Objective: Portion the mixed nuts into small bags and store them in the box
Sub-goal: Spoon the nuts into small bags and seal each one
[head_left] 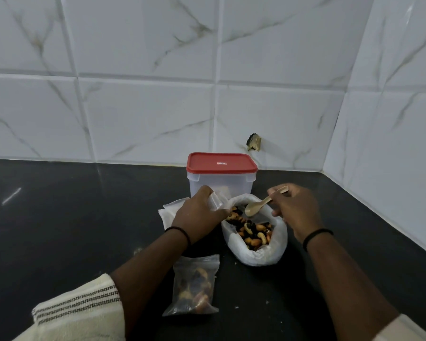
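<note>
Only marking – small white label on clear plastic box's red lid [221,163] – too blurred to read.

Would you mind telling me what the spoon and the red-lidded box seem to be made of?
The spoon looks like pale, matte wood or bamboo: beige and without shine. The box seems to be translucent, frosted plastic, its wall letting light through, and its red lid smooth, slightly glossy plastic.

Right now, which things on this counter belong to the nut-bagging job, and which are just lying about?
Job: big bag of mixed nuts; wooden spoon in right hand; small bag in left hand; filled bag; red-lidded box; spare bags.

Lying about: only crumbs on the counter.
</note>
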The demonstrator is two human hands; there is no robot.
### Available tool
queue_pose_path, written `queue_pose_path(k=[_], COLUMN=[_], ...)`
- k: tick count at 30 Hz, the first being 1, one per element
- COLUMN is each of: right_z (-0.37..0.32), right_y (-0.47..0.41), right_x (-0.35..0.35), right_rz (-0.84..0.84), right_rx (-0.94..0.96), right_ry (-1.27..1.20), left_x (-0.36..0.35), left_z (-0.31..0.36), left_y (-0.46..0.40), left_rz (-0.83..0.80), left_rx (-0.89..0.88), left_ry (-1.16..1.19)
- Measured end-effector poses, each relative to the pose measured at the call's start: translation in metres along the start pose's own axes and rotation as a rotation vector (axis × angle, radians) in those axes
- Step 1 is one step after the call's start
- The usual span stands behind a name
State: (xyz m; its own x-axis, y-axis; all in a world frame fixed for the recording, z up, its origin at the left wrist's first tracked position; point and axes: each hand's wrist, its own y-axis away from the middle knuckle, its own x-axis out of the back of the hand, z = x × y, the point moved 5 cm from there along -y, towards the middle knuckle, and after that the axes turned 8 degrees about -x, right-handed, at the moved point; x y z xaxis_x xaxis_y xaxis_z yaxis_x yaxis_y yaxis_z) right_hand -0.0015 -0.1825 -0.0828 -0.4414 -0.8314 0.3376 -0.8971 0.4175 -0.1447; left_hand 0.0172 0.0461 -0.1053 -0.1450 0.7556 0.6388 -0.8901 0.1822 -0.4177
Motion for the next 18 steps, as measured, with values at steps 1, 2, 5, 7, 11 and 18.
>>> queue_pose_path(k=[1,2,5,7,11,18], right_z=[0.001,0.003,0.003,0.002,0.002,0.005], right_y=[0.0,0.0,-0.001,0.001,0.003,0.003], right_x=[-0.002,-0.003,-0.007,-0.008,-0.015,-0.02], right_rz=[-0.004,0.006,0.04,0.055,0.018,-0.07], right_rx=[-0.004,0.001,0.036,0.051,0.074,-0.019], right_ry=[0.018,0.045,0.132,0.16,0.237,0.197], left_x=[0.0,0.0,-0.001,-0.003,-0.008,-0.009], left_z=[0.0,0.0,-0.001,-0.003,-0.003,-0.002], left_y=[0.0,0.0,-0.001,-0.002,-0.001,0.0], left_rz=[-0.003,0.0,-0.002,-0.021,-0.064,-0.049], left_rx=[0.001,0.0,0.003,0.003,-0.001,-0.029], left_ry=[-0.005,-0.006,-0.011,-0.014,0.019,0.093])
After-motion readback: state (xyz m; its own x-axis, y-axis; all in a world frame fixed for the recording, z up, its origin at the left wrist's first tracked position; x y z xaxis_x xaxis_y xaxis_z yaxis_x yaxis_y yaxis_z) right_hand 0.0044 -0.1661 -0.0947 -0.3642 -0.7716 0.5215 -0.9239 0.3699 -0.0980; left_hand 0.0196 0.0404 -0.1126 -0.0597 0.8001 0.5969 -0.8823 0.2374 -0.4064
